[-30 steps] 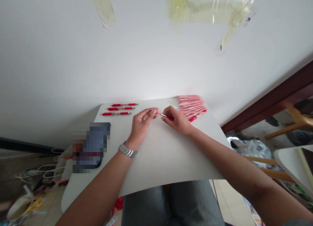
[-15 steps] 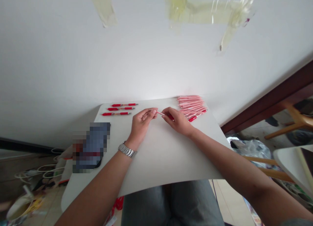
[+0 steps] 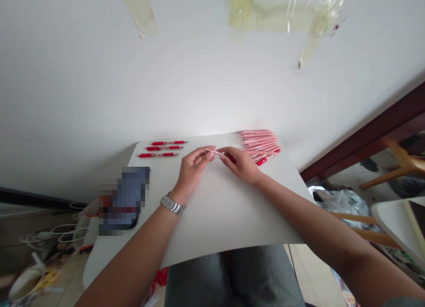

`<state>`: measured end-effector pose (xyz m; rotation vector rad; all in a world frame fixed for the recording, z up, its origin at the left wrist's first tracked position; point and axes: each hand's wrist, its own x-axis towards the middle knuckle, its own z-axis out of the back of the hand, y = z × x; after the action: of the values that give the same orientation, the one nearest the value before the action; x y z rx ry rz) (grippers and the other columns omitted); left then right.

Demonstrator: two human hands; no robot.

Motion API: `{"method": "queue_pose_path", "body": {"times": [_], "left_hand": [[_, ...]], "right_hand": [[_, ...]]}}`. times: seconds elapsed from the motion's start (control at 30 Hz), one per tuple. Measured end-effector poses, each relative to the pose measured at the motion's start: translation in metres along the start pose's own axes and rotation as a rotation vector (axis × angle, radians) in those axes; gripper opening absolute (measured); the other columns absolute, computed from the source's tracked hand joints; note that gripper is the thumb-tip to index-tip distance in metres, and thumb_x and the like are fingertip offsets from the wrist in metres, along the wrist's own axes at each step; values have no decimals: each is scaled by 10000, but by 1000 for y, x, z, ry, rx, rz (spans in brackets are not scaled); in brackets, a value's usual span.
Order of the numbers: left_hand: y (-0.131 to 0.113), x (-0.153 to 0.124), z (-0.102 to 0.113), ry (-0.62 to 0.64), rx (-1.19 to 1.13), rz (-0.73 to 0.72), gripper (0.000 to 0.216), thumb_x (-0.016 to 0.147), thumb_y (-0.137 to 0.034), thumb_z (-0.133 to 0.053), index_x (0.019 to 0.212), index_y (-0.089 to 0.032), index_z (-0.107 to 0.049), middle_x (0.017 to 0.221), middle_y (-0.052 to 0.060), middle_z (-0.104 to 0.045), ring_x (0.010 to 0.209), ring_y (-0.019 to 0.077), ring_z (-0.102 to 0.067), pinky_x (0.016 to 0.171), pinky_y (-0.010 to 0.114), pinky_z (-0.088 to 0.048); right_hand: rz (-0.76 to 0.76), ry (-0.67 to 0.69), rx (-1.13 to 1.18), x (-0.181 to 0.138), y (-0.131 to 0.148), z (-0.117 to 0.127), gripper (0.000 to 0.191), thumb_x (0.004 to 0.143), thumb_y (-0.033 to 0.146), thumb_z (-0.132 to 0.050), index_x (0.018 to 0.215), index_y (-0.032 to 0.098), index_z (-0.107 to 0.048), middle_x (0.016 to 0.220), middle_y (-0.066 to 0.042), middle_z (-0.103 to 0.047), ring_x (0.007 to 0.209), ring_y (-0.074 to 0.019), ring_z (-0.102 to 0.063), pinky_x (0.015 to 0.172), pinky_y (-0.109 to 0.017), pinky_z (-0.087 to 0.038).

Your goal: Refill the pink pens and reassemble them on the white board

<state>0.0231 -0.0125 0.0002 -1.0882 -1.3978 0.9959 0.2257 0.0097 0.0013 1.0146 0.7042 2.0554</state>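
Observation:
A thin pale-red pen refill (image 3: 214, 151) spans the gap between my two hands over the middle of the white table (image 3: 219, 218). My left hand (image 3: 196, 162), with a metal watch on its wrist, pinches the refill between thumb and fingers. Curled close on the right, my right hand (image 3: 239, 164) grips a red pen part, mostly hidden by the fingers, at the refill's right end. Whether the refill goes into that part I cannot tell. Just beyond the right hand lie a pile of pinkish refills (image 3: 260, 141) and a red pen piece (image 3: 262, 161).
Three red pens (image 3: 164, 148) lie in a row at the table's back left. Nearer on the left is a pixelated dark-blue object (image 3: 128, 198). The wall (image 3: 199, 77) rises along the table's back edge. Cables (image 3: 59, 232) trail on the floor at left.
More of the refill now shows across my left fingertips, and its left end is visible. Both hands have stayed almost in place.

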Motion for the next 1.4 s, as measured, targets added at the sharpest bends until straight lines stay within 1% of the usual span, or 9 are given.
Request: {"method": "queue_pose_path", "body": {"times": [0.1,0.3,0.43,0.57,0.67,0.73,0.93,1.17,1.4], "left_hand": [[-1,0,0,-7,-7,3,399,888,-484,-829,1140,-176,-805,1082,97,-794,955,202,-732,954,370,-586],[0,1,0,-20,-24,6,358,886,-466,-837,1091,-174,-808,1047,86,-784,920,189,-725,922,354,-591],[1,2,0,-15,-22,-13,323,900,-447,-829,1088,-185,-813,1014,70,-777,914,177,-722,907,332,-591],[1,3,1,-29,-32,-21,312,896,-442,-834,1076,-188,-810,1006,68,-779,895,173,-717,888,326,-592],[1,4,1,-36,-28,-24,307,891,-442,-837,1058,-186,-809,981,67,-777,887,174,-712,882,327,-590],[2,4,1,-38,-19,-24,306,889,-441,-838,1054,-185,-810,979,68,-775,883,175,-711,881,329,-589],[1,4,1,-47,-9,-12,316,879,-449,-842,1045,-182,-809,1020,80,-778,884,180,-712,883,336,-592],[2,3,1,-34,-5,-23,305,890,-450,-835,1043,-187,-807,986,70,-768,879,176,-706,874,330,-591],[5,11,10,-158,-60,-59,283,884,-453,-842,990,-201,-773,967,53,-740,854,152,-689,820,291,-589]], "right_hand": [[62,13,-10,1,1,1,363,1133,429,-405,1175,213,-693,962,-70,-669,869,-193,-631,812,-328,-485],[46,-20,-34,0,-5,-1,206,1073,407,-560,1099,213,-626,993,-51,-682,791,-162,-599,732,-295,-466],[1,-9,-38,-1,-2,-1,220,1055,411,-585,1153,216,-603,984,-34,-700,788,-159,-619,722,-286,-465],[11,7,-33,-1,4,1,319,1123,411,-447,1309,211,-612,966,-45,-708,828,-176,-650,781,-310,-484],[70,-7,-52,1,4,1,358,1144,408,-383,1223,213,-672,968,-66,-688,865,-191,-654,819,-330,-492],[79,-23,-77,2,2,0,342,1136,418,-411,1162,214,-683,976,-72,-679,847,-191,-640,788,-331,-486],[47,-42,-90,0,-1,1,235,1081,414,-530,1111,214,-648,1016,-62,-710,772,-163,-603,719,-301,-478],[-13,-16,-65,-2,0,0,185,1035,382,-573,1143,236,-611,952,-18,-717,741,-150,-625,698,-280,-465],[-52,-27,-62,-1,-3,2,170,996,390,-592,1073,242,-561,985,-31,-706,738,-156,-618,686,-285,-477]]}}
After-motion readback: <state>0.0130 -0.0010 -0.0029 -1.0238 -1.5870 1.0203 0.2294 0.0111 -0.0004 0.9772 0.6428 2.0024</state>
